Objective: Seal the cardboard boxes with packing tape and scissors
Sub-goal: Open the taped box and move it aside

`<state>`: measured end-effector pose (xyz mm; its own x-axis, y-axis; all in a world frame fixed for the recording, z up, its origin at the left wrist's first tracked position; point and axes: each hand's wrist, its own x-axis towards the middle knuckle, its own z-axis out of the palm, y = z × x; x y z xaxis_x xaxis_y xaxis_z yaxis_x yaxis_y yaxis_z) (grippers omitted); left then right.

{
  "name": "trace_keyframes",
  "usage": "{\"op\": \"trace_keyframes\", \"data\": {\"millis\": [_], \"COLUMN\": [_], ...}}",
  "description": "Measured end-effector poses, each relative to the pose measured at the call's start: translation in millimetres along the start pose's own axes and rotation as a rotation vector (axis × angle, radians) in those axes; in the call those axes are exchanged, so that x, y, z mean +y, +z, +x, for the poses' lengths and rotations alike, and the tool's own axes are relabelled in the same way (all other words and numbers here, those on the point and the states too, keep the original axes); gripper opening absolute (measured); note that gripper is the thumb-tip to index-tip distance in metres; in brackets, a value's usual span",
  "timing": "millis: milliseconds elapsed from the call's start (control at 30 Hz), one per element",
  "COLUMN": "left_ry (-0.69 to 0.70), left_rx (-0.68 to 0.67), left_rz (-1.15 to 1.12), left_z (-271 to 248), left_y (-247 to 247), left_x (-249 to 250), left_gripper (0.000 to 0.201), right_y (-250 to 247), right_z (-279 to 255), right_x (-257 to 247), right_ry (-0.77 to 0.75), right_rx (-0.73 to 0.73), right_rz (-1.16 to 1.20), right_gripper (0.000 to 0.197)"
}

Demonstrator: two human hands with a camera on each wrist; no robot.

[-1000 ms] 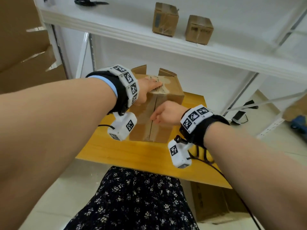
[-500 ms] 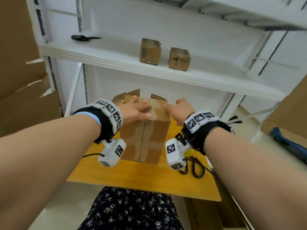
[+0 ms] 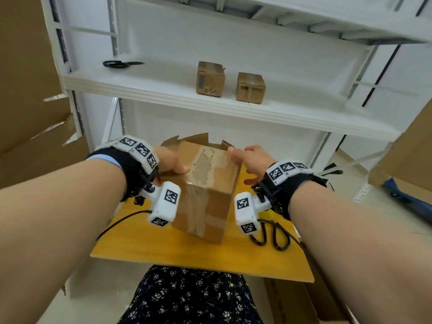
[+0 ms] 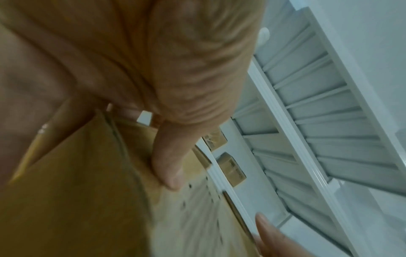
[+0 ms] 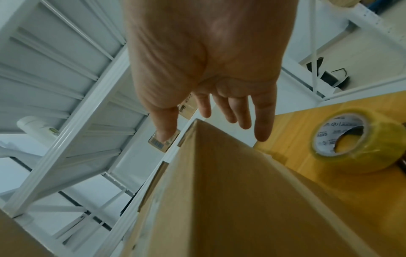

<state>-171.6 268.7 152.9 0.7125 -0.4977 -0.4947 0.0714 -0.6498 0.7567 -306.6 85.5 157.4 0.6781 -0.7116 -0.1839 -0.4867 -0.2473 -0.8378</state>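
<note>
White shelving [image 3: 210, 106] fills the room ahead of you, and below it sits a yellow wooden desk [image 3: 145, 249]. From your head view, a box [image 3: 205, 195] stands tilted on the desk, torn tape down its near face. Your left hand [image 3: 168, 160] rests on its upper left edge, thumb pressed on top; your right hand [image 3: 250, 160] is at the upper right corner with fingers spread straight, and whether it touches the box is hard to tell. Black scissors [image 3: 121, 64] lie on the shelf, well apart from two small boxes [image 3: 230, 84] farther right. More cardboard [image 3: 28, 90] leans at the left. The tape roll is almost wholly hidden behind your right wrist camera.

Your left wrist view is blurred: the thumb [image 4: 169, 160] lies flat against the box [image 4: 77, 191], the other fingers are hidden behind the palm, and a fingertip of the right hand [image 4: 270, 231] shows at the bottom edge.

Your right wrist view shows the right hand [image 5: 206, 57] open, fingers [image 5: 263, 121] straight just above the box [image 5: 230, 200] corner. The tape roll [image 5: 351, 140] lies flat on the desk [image 5: 296, 125], near the box's right side, its edge cut off.
</note>
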Motion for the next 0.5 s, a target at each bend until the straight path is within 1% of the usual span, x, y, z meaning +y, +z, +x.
{"op": "trace_keyframes", "data": {"millis": [33, 67, 100, 133, 200, 367, 433, 500], "left_ry": [0.009, 0.027, 0.052, 0.069, 0.085, 0.119, 0.144, 0.180], "left_rx": [-0.027, -0.050, -0.069, -0.080, -0.097, -0.162, -0.142, -0.040], "left_rz": [-0.010, -0.006, -0.004, -0.014, -0.078, -0.163, -0.195, -0.099], "left_z": [-5, -9, -14, -17, -18, -12, -9, -1], "left_y": [-3, -5, -7, -8, -9, -4, -3, 4], "left_x": [-1, -2, -4, -5, -7, -9, -10, -10], "left_gripper": [0.032, 0.026, 0.023, 0.024, 0.030, 0.046, 0.055, 0.062], "right_y": [0, 0, 0, 1, 1, -5, -7, -4], "right_z": [2, 6, 9, 7, 1, -13, -15, -15], "right_x": [1, 3, 3, 2, -2, -28, -38, -41], "right_ry": [0.000, 0.001, 0.004, 0.006, 0.020, -0.051, -0.079, -0.090], "right_rx": [-0.011, -0.032, -0.049, -0.061, -0.071, -0.055, -0.011, 0.002], "right_rz": [-0.007, -0.023, -0.045, -0.058, -0.076, -0.316, -0.348, -0.342], "right_gripper": [0.090, 0.089, 0.082, 0.070, 0.053, 0.038, 0.033, 0.032]}}
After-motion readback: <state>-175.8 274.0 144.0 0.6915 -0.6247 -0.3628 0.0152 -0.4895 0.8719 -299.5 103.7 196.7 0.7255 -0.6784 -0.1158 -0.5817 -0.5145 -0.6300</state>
